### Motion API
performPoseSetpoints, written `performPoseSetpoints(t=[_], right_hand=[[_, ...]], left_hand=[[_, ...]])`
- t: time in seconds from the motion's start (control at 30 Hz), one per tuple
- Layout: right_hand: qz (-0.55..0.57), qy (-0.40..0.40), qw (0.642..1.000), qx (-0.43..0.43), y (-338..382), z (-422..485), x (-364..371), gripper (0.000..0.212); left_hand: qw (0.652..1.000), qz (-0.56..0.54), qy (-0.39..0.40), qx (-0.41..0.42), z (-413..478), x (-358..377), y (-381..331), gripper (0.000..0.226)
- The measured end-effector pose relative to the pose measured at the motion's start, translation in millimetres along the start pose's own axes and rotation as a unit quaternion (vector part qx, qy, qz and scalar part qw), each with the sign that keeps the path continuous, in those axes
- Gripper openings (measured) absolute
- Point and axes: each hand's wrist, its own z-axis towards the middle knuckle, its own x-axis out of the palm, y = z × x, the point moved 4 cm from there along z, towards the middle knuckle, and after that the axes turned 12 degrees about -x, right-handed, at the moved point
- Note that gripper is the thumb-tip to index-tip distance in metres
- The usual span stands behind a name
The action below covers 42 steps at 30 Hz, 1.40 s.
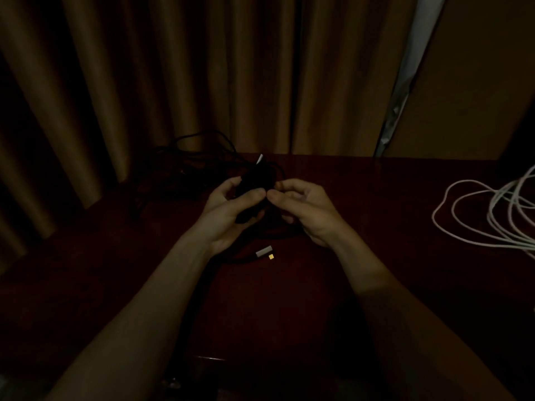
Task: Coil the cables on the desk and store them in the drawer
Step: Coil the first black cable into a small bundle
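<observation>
A bundle of black cable (pixel 254 178) is held above the dark red desk (pixel 362 204) in dim light. My left hand (pixel 228 209) grips the bundle from the left, thumb on top. My right hand (pixel 304 209) pinches a strand of it at the right side. One silver plug (pixel 260 159) sticks up from the top of the bundle. A second silver plug (pixel 264 252) with a gold tip hangs or lies just below my hands. The black strands are hard to tell apart in the dark.
A loose tangle of more black cable (pixel 191 163) lies at the back left of the desk. A loose white cable (pixel 492 215) sprawls at the right edge. Brown curtains (pixel 173 68) hang behind the desk. Something faint shows at the desk's front edge (pixel 208 358).
</observation>
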Motion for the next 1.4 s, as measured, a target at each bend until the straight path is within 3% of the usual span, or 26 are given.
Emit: performPoseSetpoints(t=[0.1,0.37,0.47,0.53,0.63,0.83,0.9,1.07,1.13,1.2,1.3,1.4], right_hand=[[-0.008,0.018,1.0,0.002,-3.6,-0.2,3.7,0.049],[0.009,0.087,0.996,0.02,-1.6,-3.3,7.9,0.045],[-0.055,0.056,0.997,0.012,-2.0,-2.8,4.5,0.05],[-0.112,0.032,0.993,0.007,-3.8,-2.3,2.7,0.05],[-0.139,-0.001,0.99,0.007,-4.6,-0.7,0.4,0.046],[-0.173,-0.046,0.984,-0.002,-4.7,0.3,0.3,0.049],[-0.166,-0.05,0.985,-0.009,-3.5,0.6,-0.3,0.049],[-0.139,-0.009,0.989,-0.043,2.0,-0.8,3.4,0.041],[-0.138,0.0,0.989,-0.056,2.7,-0.4,5.9,0.031],[-0.128,0.005,0.99,-0.051,0.3,-0.1,6.8,0.034],[-0.093,0.021,0.995,-0.019,-1.9,-1.4,8.1,0.05],[-0.077,0.041,0.996,0.001,-0.2,-2.9,11.7,0.031]], left_hand=[[0.999,-0.033,0.009,-0.009,0.6,2.3,1.0,0.052],[0.994,-0.042,0.071,-0.067,-5.3,9.9,1.6,0.043],[0.996,0.038,0.041,-0.066,-5.1,10.6,6.1,0.047],[0.989,0.147,-0.024,-0.012,-1.3,9.7,9.6,0.044],[0.944,0.266,-0.122,0.154,1.0,5.0,3.9,0.032],[0.872,0.425,-0.111,0.216,1.0,5.3,8.0,0.063],[0.886,0.398,-0.101,0.217,2.0,4.3,8.0,0.059],[0.978,0.167,-0.08,0.101,1.3,-0.2,1.7,0.017],[0.994,0.06,-0.074,0.062,-0.5,-2.0,-2.7,0.023],[0.999,-0.006,-0.031,0.032,-1.6,0.1,-4.7,0.03],[0.999,-0.024,0.029,0.001,-6.0,9.1,-3.2,0.04],[0.999,-0.005,0.038,-0.004,-4.4,10.3,-0.8,0.052]])
